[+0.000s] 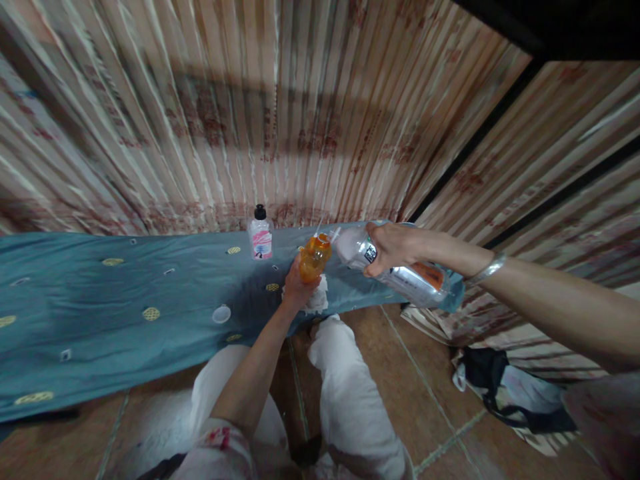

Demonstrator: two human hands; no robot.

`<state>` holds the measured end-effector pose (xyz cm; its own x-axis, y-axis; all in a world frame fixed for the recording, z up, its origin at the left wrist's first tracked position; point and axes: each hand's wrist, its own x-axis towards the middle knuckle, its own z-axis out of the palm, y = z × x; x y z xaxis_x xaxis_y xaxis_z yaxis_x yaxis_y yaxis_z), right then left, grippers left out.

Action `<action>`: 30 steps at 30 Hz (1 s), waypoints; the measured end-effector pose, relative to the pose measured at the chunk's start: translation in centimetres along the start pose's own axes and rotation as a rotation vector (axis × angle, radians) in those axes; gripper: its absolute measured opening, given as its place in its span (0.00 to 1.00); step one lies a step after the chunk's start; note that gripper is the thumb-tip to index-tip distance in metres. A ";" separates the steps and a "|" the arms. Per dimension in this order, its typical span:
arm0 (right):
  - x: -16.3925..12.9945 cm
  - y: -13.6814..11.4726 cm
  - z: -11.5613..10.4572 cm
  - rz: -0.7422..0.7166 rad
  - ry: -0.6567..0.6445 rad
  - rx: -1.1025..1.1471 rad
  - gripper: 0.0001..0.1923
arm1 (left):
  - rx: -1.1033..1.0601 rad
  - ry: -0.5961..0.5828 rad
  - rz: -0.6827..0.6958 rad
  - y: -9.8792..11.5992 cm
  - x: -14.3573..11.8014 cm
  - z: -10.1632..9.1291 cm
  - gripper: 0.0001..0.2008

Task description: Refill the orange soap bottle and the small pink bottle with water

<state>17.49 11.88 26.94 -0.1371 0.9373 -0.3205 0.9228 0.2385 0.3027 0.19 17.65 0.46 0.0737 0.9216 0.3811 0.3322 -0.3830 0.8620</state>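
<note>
My left hand (299, 283) is wrapped round a small orange see-through bottle (315, 257), tilted a little to the right with its mouth uncapped. In my right hand (393, 245) is a large clear plastic bottle (417, 283) with an orange patch on its label. It lies nearly on its side, its neck pointing left, close to the orange bottle's mouth. Whether liquid runs between the two is too blurred to tell. A crumpled white tissue (318, 297) lies below my left hand. Further left stands a clear bottle with a black cap and pink label (261, 241).
A blue-green cloth with yellow patterns (100, 333) covers the long low surface. On it lies a round translucent lid (221, 314). Pleated curtains (225, 120) hang behind and to the right. A dark bag (485, 367) rests on the tiled floor at the right.
</note>
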 end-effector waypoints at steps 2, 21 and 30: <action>0.0 0.1 0.0 0.003 -0.001 -0.007 0.40 | 0.002 -0.003 -0.002 0.0 -0.1 0.0 0.38; 0.8 1.0 0.4 -0.044 -0.007 -0.006 0.42 | -0.049 0.019 0.023 -0.6 -0.1 0.0 0.45; 0.5 0.5 -0.3 -0.033 -0.012 -0.024 0.39 | -0.100 -0.033 0.016 0.8 -0.3 -1.2 0.46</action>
<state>17.76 12.50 27.19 -0.1631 0.9255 -0.3419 0.9089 0.2757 0.3129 -0.69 16.96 1.43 0.1096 0.9163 0.3853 0.2355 -0.4005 0.8855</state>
